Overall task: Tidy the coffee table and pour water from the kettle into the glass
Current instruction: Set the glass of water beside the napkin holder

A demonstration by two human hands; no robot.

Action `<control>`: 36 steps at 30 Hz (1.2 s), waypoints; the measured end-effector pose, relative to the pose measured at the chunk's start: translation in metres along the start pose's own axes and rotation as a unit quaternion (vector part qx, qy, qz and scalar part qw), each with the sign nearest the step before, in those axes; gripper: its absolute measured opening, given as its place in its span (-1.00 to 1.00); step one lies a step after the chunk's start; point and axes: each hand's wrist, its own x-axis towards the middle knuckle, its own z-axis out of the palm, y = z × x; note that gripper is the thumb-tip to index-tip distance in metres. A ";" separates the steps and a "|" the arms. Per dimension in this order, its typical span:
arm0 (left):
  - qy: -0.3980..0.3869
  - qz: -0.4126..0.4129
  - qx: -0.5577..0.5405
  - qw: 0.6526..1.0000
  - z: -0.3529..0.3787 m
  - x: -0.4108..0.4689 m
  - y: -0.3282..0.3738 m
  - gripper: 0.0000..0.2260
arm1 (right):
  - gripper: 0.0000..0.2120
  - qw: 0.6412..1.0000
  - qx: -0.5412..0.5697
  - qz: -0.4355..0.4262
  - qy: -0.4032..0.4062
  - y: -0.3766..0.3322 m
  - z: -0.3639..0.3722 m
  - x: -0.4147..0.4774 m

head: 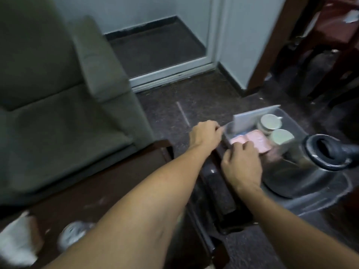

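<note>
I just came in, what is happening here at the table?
A person reaches both hands to a clear tray. The left hand pinches the tray's left corner. The right hand is at its near rim, beside the pink packets; blur hides whether it grips. Two pale cups sit in the tray. The kettle stands just right of it, untouched.

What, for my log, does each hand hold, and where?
Left hand holds the clear tray by its left corner; right hand: grip cannot be told.
</note>
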 end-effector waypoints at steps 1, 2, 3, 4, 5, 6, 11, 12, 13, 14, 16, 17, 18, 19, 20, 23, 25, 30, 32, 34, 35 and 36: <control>0.015 -0.016 -0.028 0.999 -0.011 -0.007 -0.015 -0.75 | -0.72 0.999 0.014 -0.030 0.002 -0.016 -0.003 -0.002; 0.025 -0.031 -0.054 0.998 -0.023 -0.015 -0.032 -0.74 | -0.75 0.998 0.035 -0.053 0.008 -0.034 -0.006 -0.005; 0.028 -0.046 -0.078 0.995 -0.035 -0.024 -0.050 -0.75 | -0.77 0.996 0.059 -0.070 0.015 -0.055 -0.007 -0.010; 0.027 -0.060 -0.098 0.993 -0.047 -0.034 -0.071 -0.75 | -0.77 0.993 0.082 -0.083 0.017 -0.078 -0.006 -0.018; 0.024 -0.071 -0.113 0.991 -0.060 -0.045 -0.093 -0.76 | -0.77 0.990 0.101 -0.095 0.013 -0.101 -0.004 -0.028; 0.021 -0.078 -0.120 0.989 -0.074 -0.057 -0.117 -0.77 | -0.76 0.988 0.115 -0.107 0.005 -0.125 0.000 -0.039; 0.057 -0.110 -0.117 0.985 -0.151 -0.135 -0.242 -0.78 | -0.75 0.973 0.175 -0.148 -0.038 -0.246 0.026 -0.120; 0.064 -0.121 -0.116 0.984 -0.165 -0.151 -0.266 -0.78 | -0.76 0.969 0.185 -0.156 -0.045 -0.268 0.030 -0.137; 0.072 -0.132 -0.117 0.982 -0.179 -0.168 -0.288 -0.78 | -0.75 0.966 0.191 -0.164 -0.052 -0.288 0.034 -0.153; 0.080 -0.144 -0.119 0.979 -0.192 -0.184 -0.310 -0.78 | -0.74 0.964 0.194 -0.172 -0.060 -0.307 0.037 -0.167; 0.099 -0.169 -0.121 0.973 -0.212 -0.213 -0.348 -0.78 | -0.74 0.960 0.198 -0.183 -0.073 -0.338 0.044 -0.195; 0.109 -0.181 -0.119 0.970 -0.220 -0.227 -0.364 -0.77 | -0.74 0.959 0.200 -0.184 -0.076 -0.350 0.048 -0.207; 0.119 -0.191 -0.119 0.967 -0.225 -0.240 -0.378 -0.77 | -0.74 0.959 0.203 -0.183 -0.081 -0.361 0.052 -0.219; 0.128 -0.199 -0.122 0.964 -0.229 -0.251 -0.391 -0.77 | -0.74 0.958 0.205 -0.181 -0.087 -0.368 0.057 -0.230; 0.135 -0.206 -0.127 0.961 -0.230 -0.262 -0.403 -0.77 | -0.75 0.957 0.207 -0.179 -0.094 -0.373 0.062 -0.240; 0.134 -0.214 -0.140 0.957 -0.222 -0.287 -0.426 -0.78 | -0.77 0.958 0.193 -0.176 -0.118 -0.373 0.082 -0.263; 0.127 -0.219 -0.162 0.954 -0.207 -0.299 -0.436 -0.78 | -0.76 0.958 0.176 -0.182 -0.134 -0.366 0.097 -0.274; 0.119 -0.251 -0.204 0.939 -0.160 -0.317 -0.454 -0.74 | -0.65 0.954 0.172 -0.174 -0.172 -0.343 0.138 -0.292; 0.102 -0.261 -0.216 0.935 -0.137 -0.323 -0.458 -0.70 | -0.56 0.954 0.180 -0.159 -0.179 -0.328 0.155 -0.300; 0.097 -0.277 -0.236 0.926 -0.117 -0.328 -0.460 -0.68 | -0.44 0.952 0.184 -0.158 -0.187 -0.311 0.170 -0.307; 0.097 -0.289 -0.244 0.921 -0.108 -0.330 -0.460 -0.68 | -0.37 0.950 0.187 -0.161 -0.192 -0.303 0.177 -0.310; 0.094 -0.300 -0.250 0.916 -0.100 -0.331 -0.461 -0.68 | -0.29 0.948 0.190 -0.162 -0.196 -0.296 0.183 -0.312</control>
